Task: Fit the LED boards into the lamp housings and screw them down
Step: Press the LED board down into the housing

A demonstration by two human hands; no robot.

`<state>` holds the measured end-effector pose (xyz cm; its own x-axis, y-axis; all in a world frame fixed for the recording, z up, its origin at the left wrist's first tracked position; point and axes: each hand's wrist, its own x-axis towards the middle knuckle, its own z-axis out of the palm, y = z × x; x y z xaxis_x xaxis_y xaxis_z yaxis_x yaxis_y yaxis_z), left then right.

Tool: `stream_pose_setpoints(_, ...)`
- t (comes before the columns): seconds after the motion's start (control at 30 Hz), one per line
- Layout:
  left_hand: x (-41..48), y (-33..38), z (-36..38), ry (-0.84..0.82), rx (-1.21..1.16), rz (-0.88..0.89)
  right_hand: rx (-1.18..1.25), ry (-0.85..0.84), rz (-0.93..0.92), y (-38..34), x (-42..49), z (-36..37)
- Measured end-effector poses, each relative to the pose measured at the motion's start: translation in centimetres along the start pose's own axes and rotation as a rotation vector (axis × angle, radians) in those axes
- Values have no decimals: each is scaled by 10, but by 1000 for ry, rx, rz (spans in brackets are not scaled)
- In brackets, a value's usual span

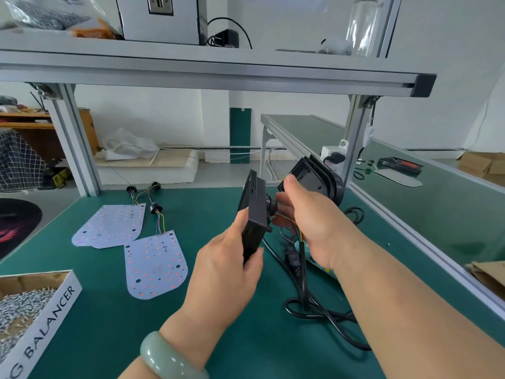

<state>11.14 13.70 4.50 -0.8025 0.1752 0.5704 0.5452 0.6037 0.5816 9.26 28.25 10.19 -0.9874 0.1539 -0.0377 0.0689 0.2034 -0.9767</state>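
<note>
**One housing in hand, two boards not yet fitted**

Your left hand (226, 258) clamps fingers and thumb on a black housing (252, 214), held edge-on above the table (136, 337). Your right hand (308, 222) curls its fingers on the wires (301, 239) at its back. Whether a board sits inside is hidden. The far LED board (112, 225) and near LED board (155, 265) lie loose on the table, left of the housing, and no screws look driven. The screw box (52, 318) reads "BALANCER".
</note>
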Motion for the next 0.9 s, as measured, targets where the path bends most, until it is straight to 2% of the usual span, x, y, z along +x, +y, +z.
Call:
stream_pose_setpoints(0.13, -1, -4, 3, 55, -79, 20, 29, -83, 1, 3, 1, -9)
stream_pose_setpoints(0.27, 0, -3, 2, 45, -109, 42, 254, -45, 6, 9, -2, -9)
stream_pose_setpoints(0.33, 1, -5, 2, 8, -109, 72, 147, 1, -106, 11, -1, -11)
stream_pose_setpoints(0.43, 0, -2, 3, -40, 0, 128, -197, 80, -319, 17, -5, -11)
stream_pose_setpoints(0.6, -1, -5, 8, -6, -118, 33, -404, 185, -562, 11, -3, -7)
stream_pose_setpoints(0.7, 1, -9, 7, 4, -178, -33, -424, 121, -523, 10, -4, -3)
stream_pose_setpoints(0.77, 7, -13, 3, 101, -322, -166, -148, 3, -377, 9, -5, -1)
stream_pose_setpoints(0.83, 12, -16, -3, 171, -498, -256, 105, -34, -245, 6, -9, 5)
stream_pose_setpoints(0.9, 14, -18, -7, 177, -613, -274, 67, 33, -240, 7, -9, 7)
